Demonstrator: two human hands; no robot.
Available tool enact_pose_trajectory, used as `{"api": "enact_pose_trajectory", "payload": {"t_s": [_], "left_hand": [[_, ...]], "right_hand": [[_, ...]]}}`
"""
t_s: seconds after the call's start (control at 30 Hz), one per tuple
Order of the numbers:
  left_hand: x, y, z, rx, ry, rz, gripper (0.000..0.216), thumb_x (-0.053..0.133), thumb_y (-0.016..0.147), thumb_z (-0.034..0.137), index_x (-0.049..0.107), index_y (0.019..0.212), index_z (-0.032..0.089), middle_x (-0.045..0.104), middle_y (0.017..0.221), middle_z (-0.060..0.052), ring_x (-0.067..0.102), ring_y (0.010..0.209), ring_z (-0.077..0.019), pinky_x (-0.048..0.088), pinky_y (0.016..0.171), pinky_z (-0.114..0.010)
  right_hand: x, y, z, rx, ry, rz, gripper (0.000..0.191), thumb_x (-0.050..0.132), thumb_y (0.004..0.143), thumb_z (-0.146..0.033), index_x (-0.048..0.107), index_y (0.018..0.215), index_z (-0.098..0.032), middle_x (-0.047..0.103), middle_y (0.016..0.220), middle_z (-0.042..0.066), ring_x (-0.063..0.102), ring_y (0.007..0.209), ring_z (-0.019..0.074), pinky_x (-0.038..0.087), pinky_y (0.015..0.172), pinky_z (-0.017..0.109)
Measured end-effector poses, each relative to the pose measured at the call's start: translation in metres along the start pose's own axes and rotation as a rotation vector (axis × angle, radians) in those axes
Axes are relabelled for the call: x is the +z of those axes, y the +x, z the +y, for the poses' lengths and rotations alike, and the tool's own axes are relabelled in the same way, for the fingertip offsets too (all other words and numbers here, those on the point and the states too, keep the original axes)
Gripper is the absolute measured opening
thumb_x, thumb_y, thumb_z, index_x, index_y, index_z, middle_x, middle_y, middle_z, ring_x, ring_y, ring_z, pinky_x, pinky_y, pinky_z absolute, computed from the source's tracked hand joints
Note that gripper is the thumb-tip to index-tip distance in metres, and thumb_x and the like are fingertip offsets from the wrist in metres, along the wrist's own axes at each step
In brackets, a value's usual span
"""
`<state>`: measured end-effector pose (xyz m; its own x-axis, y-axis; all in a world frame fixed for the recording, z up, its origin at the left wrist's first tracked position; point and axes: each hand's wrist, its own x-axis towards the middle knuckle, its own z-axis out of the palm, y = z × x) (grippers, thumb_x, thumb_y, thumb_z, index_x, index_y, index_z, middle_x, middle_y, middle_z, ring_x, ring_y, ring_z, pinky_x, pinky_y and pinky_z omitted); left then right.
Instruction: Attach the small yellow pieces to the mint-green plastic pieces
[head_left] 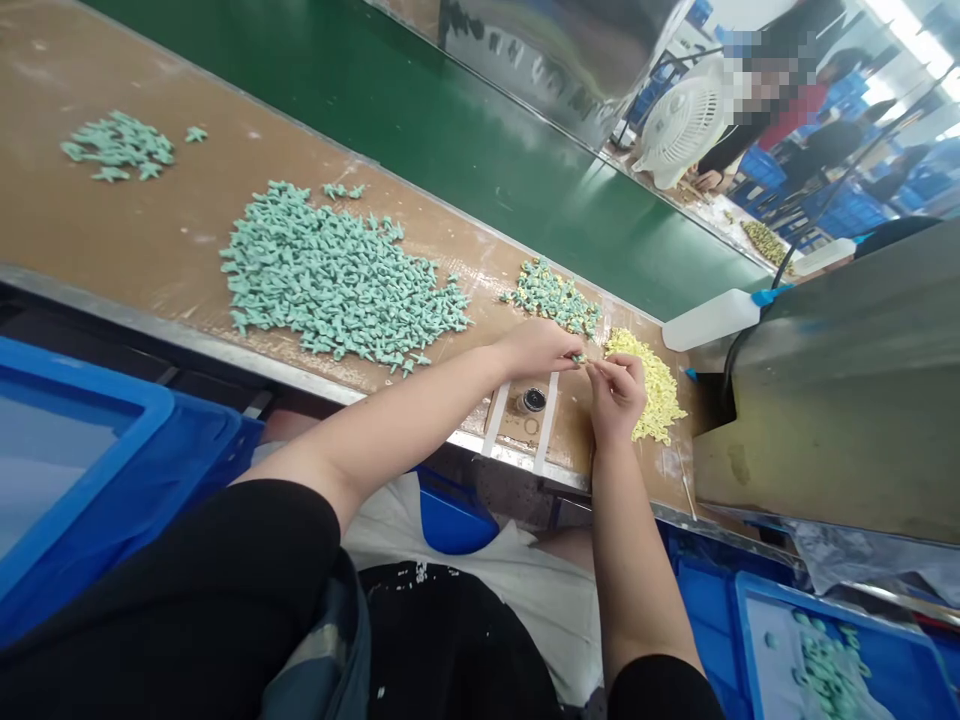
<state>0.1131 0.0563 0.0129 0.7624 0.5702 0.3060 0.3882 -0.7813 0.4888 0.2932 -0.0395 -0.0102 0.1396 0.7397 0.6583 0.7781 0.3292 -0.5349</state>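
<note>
My left hand point(538, 346) pinches a small green star-like piece point(577, 357) between thumb and fingertips. Close against it, the fingers of my right hand point(619, 392) are closed in a pinch; the thin thing between them is too small to name. A small open pot of dark liquid point(533, 400) stands on the bench below my hands, between two white tape strips. Just behind my hands lies a heap of green pieces with yellow bits point(556, 297). To the right of my right hand is a pile of small yellow pieces point(651, 385).
A large heap of green pieces point(337, 280) and a smaller one point(124, 147) lie leftward on the brown bench point(187, 235). Behind runs a green belt point(450, 150). A white bottle point(709, 320) and a metal housing point(840, 400) stand right. Blue crates point(150, 410) flank me. A person sits across.
</note>
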Motion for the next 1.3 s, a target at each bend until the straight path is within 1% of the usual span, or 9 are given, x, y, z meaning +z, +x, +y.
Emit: {"api": "enact_pose_trajectory", "payload": {"t_s": [0.13,0.27,0.43,0.53,0.73,0.9,1.03,1.13,1.3], "left_hand": [[-0.001,-0.002,-0.002,-0.13,-0.236,0.063,0.021,0.06,0.097,0.035,0.073,0.107,0.021,0.076,0.094,-0.004,0.067,0.086,-0.0203,0.041,0.073,-0.029],[-0.001,0.002,-0.007,-0.345,-0.451,0.134,0.018,0.053,0.096,0.03,0.067,0.099,0.018,0.069,0.086,-0.005,0.06,0.079,-0.0199,0.042,0.072,-0.03],[-0.003,0.008,-0.015,-0.674,-0.953,0.132,0.011,0.054,0.088,0.029,0.052,0.079,0.022,0.041,0.061,0.003,0.035,0.051,-0.0128,0.03,0.054,-0.03],[-0.005,0.008,-0.017,-0.676,-1.109,0.16,0.026,0.052,0.092,0.042,0.044,0.074,0.024,0.032,0.058,0.006,0.025,0.047,-0.0106,0.024,0.052,-0.029],[-0.007,0.001,-0.017,-0.407,-0.483,0.321,0.039,0.041,0.102,0.039,0.044,0.067,0.022,0.049,0.065,-0.001,0.045,0.064,-0.0161,0.032,0.064,-0.032],[-0.011,-0.003,-0.02,-0.458,-0.087,0.229,0.035,0.039,0.105,0.035,0.061,0.082,0.021,0.067,0.08,-0.007,0.059,0.076,-0.0222,0.034,0.069,-0.033],[-0.015,-0.002,-0.023,-0.526,0.083,0.139,0.036,0.037,0.108,0.038,0.067,0.102,0.02,0.073,0.099,-0.012,0.065,0.092,-0.027,0.038,0.075,-0.033],[-0.017,-0.003,-0.024,-0.537,0.154,0.071,0.029,0.049,0.105,0.039,0.067,0.115,0.019,0.07,0.116,-0.014,0.066,0.102,-0.0293,0.041,0.079,-0.034],[-0.019,-0.007,-0.016,-0.517,0.116,0.186,0.035,0.059,0.1,0.044,0.066,0.127,0.023,0.059,0.134,-0.014,0.066,0.096,-0.0267,0.044,0.077,-0.035]], "right_hand": [[-0.008,0.0,0.003,0.07,-0.064,0.096,0.038,0.057,0.1,-0.051,0.078,0.103,-0.02,0.061,0.098,0.008,0.062,0.084,0.0201,0.051,0.069,0.035],[-0.023,0.003,0.022,0.166,-0.291,0.241,0.039,0.056,0.099,-0.048,0.078,0.107,-0.017,0.061,0.099,0.009,0.06,0.083,0.0205,0.051,0.074,0.037],[-0.028,0.001,0.038,0.148,-0.55,0.046,0.029,0.062,0.091,-0.042,0.081,0.094,-0.02,0.062,0.098,0.01,0.059,0.095,0.0268,0.048,0.088,0.044],[-0.025,-0.002,0.035,0.116,-0.641,-0.041,0.024,0.067,0.088,-0.039,0.082,0.095,-0.022,0.064,0.104,0.011,0.056,0.098,0.0293,0.044,0.089,0.047],[-0.023,-0.002,0.024,0.144,-0.689,-0.105,0.026,0.067,0.087,-0.04,0.082,0.1,-0.023,0.062,0.109,0.012,0.05,0.1,0.0301,0.039,0.088,0.046],[-0.022,-0.002,0.021,0.143,-0.695,-0.15,0.023,0.064,0.09,-0.036,0.081,0.097,-0.024,0.059,0.11,0.012,0.048,0.102,0.0299,0.036,0.088,0.044],[-0.021,-0.004,0.02,0.172,-0.71,-0.177,0.023,0.062,0.092,-0.035,0.08,0.099,-0.022,0.059,0.11,0.012,0.047,0.101,0.0296,0.035,0.088,0.044],[-0.019,-0.005,0.019,0.192,-0.715,-0.183,0.023,0.062,0.092,-0.032,0.079,0.102,-0.021,0.059,0.109,0.013,0.046,0.101,0.0297,0.034,0.088,0.044],[-0.019,-0.006,0.018,0.188,-0.711,-0.187,0.023,0.063,0.092,-0.03,0.077,0.107,-0.021,0.06,0.11,0.013,0.046,0.101,0.03,0.033,0.087,0.044]]}}
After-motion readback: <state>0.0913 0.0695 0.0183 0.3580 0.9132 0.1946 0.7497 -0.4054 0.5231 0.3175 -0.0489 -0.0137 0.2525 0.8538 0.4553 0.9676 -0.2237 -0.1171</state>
